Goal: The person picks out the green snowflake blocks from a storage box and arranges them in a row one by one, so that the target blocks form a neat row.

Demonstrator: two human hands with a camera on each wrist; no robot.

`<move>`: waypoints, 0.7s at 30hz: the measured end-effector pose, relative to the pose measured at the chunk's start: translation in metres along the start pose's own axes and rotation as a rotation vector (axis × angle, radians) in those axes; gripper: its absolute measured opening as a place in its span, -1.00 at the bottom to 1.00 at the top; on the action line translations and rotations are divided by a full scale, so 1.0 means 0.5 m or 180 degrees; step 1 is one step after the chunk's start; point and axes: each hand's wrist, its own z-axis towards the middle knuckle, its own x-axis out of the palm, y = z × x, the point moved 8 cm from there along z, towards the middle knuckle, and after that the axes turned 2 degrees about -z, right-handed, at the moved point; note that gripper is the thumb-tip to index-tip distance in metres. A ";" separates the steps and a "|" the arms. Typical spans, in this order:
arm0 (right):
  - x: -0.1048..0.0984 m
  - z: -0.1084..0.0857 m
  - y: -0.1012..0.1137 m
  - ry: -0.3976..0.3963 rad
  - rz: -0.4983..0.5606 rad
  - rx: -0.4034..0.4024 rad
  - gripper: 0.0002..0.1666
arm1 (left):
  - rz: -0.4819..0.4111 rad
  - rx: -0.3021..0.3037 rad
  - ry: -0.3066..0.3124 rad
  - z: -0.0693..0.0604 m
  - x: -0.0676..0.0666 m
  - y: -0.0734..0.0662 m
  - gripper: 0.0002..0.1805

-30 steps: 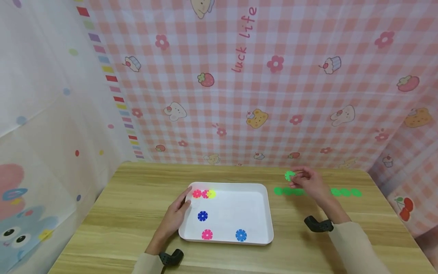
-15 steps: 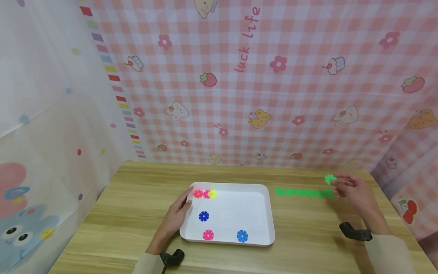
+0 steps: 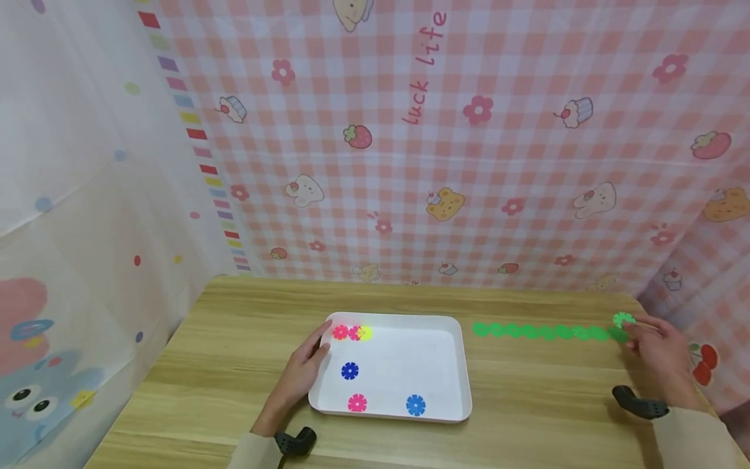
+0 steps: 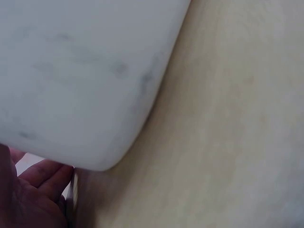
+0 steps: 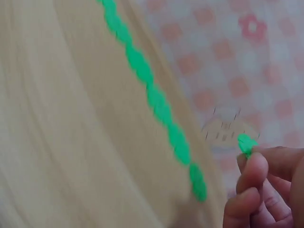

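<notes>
My right hand [image 3: 662,348] pinches a green snowflake disc [image 3: 624,320] between thumb and fingers, just above the right end of a row of green discs [image 3: 530,331]. In the right wrist view, the pinched disc [image 5: 246,143] is apart from the row [image 5: 159,107], whose end disc [image 5: 197,182] lies on the table. At the left side of a white tray [image 3: 404,365], my left hand [image 3: 301,371] grips the rim, its thumb over the edge. The left wrist view has the tray's white side [image 4: 80,85] large, with part of the left hand [image 4: 40,194] below it.
Inside the tray lie pink discs [image 3: 357,403], a yellow disc [image 3: 364,333], a dark blue disc [image 3: 349,371] and a lighter blue disc [image 3: 416,405]. The wooden table [image 3: 515,404] ends at a pink checked curtain [image 3: 410,163] behind; another curtain [image 3: 88,195] hangs on the left.
My right hand has moved rightward along the green row with the pinched disc, from near its left part to its right end. The left hand stays on the tray.
</notes>
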 end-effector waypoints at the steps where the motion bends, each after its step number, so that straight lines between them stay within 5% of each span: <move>1: -0.009 0.002 -0.008 -0.0093 -0.0090 0.0095 -0.86 | -0.0003 0.0001 -0.0001 0.000 0.000 0.000 -0.47; 6: -0.038 0.007 -0.045 -0.0436 -0.0189 0.0536 -0.86 | -0.0017 0.0016 0.0008 0.000 0.001 -0.002 -0.47; 15: -0.045 0.013 -0.070 -0.0733 0.0307 0.0554 -0.82 | -0.0008 0.0023 0.0007 -0.001 0.001 -0.001 -0.47; 21: -0.054 0.016 -0.052 -0.1074 -0.0353 0.0286 -0.77 | 0.0000 0.0018 0.0000 -0.001 0.000 -0.001 -0.47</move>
